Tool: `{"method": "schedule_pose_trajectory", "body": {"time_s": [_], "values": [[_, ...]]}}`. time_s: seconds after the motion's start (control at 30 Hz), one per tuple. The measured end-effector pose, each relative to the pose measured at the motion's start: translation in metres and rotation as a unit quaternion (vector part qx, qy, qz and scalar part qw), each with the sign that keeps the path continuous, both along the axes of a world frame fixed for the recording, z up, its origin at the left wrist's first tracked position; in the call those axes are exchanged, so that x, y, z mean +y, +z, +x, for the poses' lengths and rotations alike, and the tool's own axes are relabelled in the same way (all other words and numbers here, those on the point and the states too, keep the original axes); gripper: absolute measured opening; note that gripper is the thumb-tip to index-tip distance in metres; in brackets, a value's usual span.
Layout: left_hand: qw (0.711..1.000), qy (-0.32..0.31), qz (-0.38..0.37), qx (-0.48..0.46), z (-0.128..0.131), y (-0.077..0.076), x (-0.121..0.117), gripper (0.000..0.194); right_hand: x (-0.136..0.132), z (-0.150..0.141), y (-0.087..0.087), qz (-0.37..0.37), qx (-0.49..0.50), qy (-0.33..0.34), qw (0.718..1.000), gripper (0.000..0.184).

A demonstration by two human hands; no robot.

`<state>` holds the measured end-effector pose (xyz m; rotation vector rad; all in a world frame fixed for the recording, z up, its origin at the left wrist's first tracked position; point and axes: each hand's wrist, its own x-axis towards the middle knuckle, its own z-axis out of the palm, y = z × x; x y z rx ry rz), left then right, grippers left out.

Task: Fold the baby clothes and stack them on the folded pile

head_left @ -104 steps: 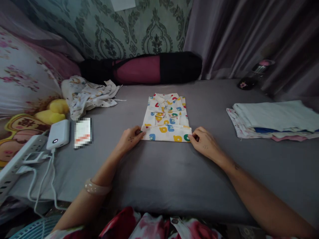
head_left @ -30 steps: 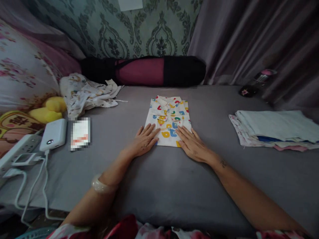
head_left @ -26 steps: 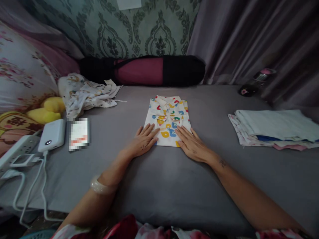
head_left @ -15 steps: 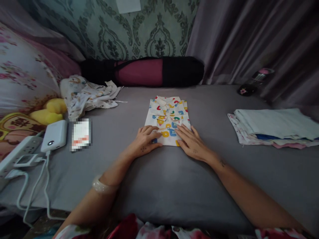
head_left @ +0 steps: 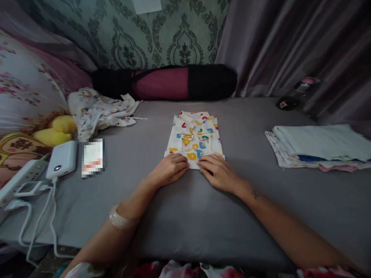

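A folded white collared shirt [head_left: 196, 131] printed with red, yellow, blue and green shapes lies flat in front of me, its collar at the far end. My left hand [head_left: 171, 169] is closed on the near left edge of the shirt, fingers pressed together. On the near right edge, my right hand [head_left: 218, 172] is likewise closed, with the fingers bent over the cloth and the thumb below. Between the two hands the near edge shows as a narrow turned band. My fingers partly hide both near corners.
On the right lies a stack of folded clothes [head_left: 321, 143], with a dark bottle [head_left: 290, 101] behind it. A crumpled printed garment [head_left: 101, 114], a white power bank [head_left: 62, 160] and a power strip [head_left: 24, 179] with cables are on the left. A black and maroon roll [head_left: 162, 83] lines the back.
Both hands have gone from lying spread on the shirt to gripping its near edge, with fingers curled in. The near edge now looks turned up in a band.
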<state>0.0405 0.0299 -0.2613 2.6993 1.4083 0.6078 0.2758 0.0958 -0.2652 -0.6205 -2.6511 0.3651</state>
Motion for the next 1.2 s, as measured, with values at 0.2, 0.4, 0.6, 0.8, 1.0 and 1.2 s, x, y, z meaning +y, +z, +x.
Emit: {"method": "schedule_pose_trajectory", "body": {"time_s": [0.2, 0.4, 0.6, 0.8, 1.0, 1.2], "values": [[1.000, 0.018, 0.014, -0.019, 0.003, 0.002, 0.000, 0.024, 0.001, 0.001, 0.001, 0.012, 0.002, -0.031, 0.999, 0.025], [0.999, 0.036, -0.015, -0.020, -0.001, -0.002, 0.001, 0.022, 0.011, 0.010, -0.004, 0.028, -0.008, -0.095, 0.995, 0.036], [0.997, 0.074, -0.024, 0.022, -0.013, -0.006, 0.002, 0.029, 0.019, 0.017, -0.008, 0.021, -0.007, -0.122, 0.992, 0.035], [0.992, 0.121, -0.043, 0.015, -0.030, -0.009, 0.004, 0.047, 0.032, 0.032, -0.020, -0.006, -0.004, -0.090, 0.996, 0.055], [0.987, 0.125, -0.099, -0.002, -0.034, -0.006, 0.001, 0.065, 0.042, 0.043, -0.027, -0.028, -0.028, -0.038, 0.998, 0.069], [0.989, 0.104, -0.101, 0.011, -0.027, 0.005, -0.012, 0.073, 0.029, 0.055, -0.010, -0.022, -0.052, -0.022, 0.998, 0.072]]}}
